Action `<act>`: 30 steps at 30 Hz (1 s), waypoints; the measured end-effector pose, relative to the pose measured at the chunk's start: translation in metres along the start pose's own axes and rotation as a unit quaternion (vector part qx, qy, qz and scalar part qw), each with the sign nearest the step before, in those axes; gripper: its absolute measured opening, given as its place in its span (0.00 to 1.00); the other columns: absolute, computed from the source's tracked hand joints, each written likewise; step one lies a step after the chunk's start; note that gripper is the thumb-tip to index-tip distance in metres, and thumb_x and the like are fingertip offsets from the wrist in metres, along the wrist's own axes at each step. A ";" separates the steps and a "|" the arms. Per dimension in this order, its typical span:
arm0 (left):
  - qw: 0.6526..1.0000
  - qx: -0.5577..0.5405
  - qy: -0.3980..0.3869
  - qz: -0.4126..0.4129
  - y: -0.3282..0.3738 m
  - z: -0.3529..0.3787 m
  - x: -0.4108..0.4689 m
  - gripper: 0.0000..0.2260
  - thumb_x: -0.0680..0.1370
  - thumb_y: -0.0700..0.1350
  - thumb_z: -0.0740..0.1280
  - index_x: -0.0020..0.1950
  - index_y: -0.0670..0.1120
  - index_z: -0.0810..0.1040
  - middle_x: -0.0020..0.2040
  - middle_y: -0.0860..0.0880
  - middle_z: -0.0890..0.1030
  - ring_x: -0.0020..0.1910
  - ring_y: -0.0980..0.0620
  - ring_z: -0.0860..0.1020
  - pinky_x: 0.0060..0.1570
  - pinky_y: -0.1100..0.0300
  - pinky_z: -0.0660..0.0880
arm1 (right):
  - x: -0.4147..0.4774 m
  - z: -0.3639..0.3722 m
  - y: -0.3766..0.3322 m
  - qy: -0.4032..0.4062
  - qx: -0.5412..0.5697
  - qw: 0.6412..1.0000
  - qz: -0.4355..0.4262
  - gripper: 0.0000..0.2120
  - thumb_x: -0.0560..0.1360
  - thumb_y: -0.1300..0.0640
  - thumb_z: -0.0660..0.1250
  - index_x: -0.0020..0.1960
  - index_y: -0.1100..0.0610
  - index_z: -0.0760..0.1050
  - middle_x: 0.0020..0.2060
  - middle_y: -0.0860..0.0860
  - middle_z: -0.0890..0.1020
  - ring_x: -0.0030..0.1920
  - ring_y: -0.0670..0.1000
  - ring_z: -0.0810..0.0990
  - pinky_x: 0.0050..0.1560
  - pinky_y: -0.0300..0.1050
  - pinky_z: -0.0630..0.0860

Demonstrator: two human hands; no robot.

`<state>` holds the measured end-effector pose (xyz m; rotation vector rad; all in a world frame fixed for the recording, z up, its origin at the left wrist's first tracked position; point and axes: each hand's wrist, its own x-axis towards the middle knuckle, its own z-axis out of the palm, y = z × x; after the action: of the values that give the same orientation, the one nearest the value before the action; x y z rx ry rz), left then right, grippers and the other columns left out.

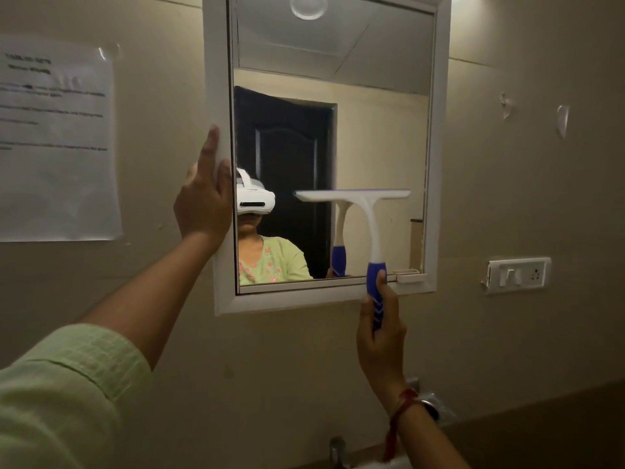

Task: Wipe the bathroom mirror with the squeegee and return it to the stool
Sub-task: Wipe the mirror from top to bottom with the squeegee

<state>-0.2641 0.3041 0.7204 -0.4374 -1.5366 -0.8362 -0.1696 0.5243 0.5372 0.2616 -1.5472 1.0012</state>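
Squeegee (368, 228) blade on mirror (378, 130) glass, mid-height right; right hand (380, 330) wrapped round blue handle (376, 282) at mirror's bottom edge, left hand (203, 201) braced straight-fingered on mirror's left frame; probably light, stiff plastic, best held by handle.

The squeegee (367, 225) I hold is white at the bar and neck. Its handle (376, 292) is blue with white chevron stripes. The mirror frame (216, 79) is white. The wall (524, 181) is plain beige. The paper (57, 147) is white with black print. My sleeve (67, 384) is pale green. The thread (400, 411) at my right wrist is red. The switch plate (519, 272) is white. In the reflection, the headset (253, 201) is white, the door (287, 157) is near black, and the tunic (270, 262) is pale green with pink flower motifs.
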 end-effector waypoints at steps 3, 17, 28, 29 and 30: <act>1.000 0.004 -0.002 -0.002 -0.001 0.000 0.000 0.20 0.82 0.52 0.52 0.74 0.55 0.57 0.54 0.38 0.79 0.42 0.40 0.78 0.38 0.56 0.69 | 0.031 0.002 -0.011 0.007 -0.007 1.000 -0.018 0.21 0.79 0.54 0.57 0.68 0.39 0.58 0.47 0.37 0.74 0.38 0.40 0.78 0.35 0.29 0.76; 1.000 0.008 0.003 -0.003 -0.001 0.000 -0.001 0.20 0.82 0.52 0.52 0.74 0.54 0.57 0.62 0.41 0.77 0.43 0.41 0.78 0.38 0.58 0.68 | -0.018 -0.001 -0.001 0.010 0.016 0.999 0.031 0.20 0.77 0.47 0.58 0.68 0.44 0.60 0.38 0.48 0.75 0.31 0.41 0.75 0.29 0.28 0.72; 1.000 0.009 0.012 -0.009 0.001 0.001 -0.002 0.19 0.82 0.52 0.53 0.74 0.55 0.59 0.60 0.41 0.78 0.42 0.40 0.78 0.37 0.60 0.66 | -0.062 -0.016 0.018 -0.023 -0.054 0.997 0.044 0.21 0.76 0.45 0.54 0.68 0.43 0.57 0.37 0.52 0.74 0.30 0.47 0.73 0.31 0.37 0.72; 1.000 0.008 0.013 -0.010 0.001 0.001 -0.003 0.19 0.82 0.52 0.53 0.73 0.55 0.59 0.60 0.41 0.78 0.43 0.39 0.78 0.38 0.59 0.66 | -0.066 -0.019 0.018 -0.027 -0.059 0.997 0.044 0.21 0.76 0.42 0.53 0.68 0.42 0.57 0.36 0.49 0.74 0.30 0.47 0.73 0.30 0.37 0.73; 1.000 0.008 0.013 -0.009 0.000 0.002 -0.003 0.19 0.82 0.52 0.53 0.73 0.55 0.59 0.60 0.41 0.77 0.44 0.39 0.78 0.38 0.59 0.66 | -0.064 -0.022 0.017 -0.027 -0.062 0.997 0.043 0.21 0.76 0.40 0.53 0.68 0.42 0.57 0.35 0.48 0.73 0.29 0.46 0.73 0.30 0.37 0.73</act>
<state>-0.2648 0.3063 0.7181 -0.3998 -1.5233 -0.8406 -0.1491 0.5266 0.4708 0.1379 -1.6750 0.9679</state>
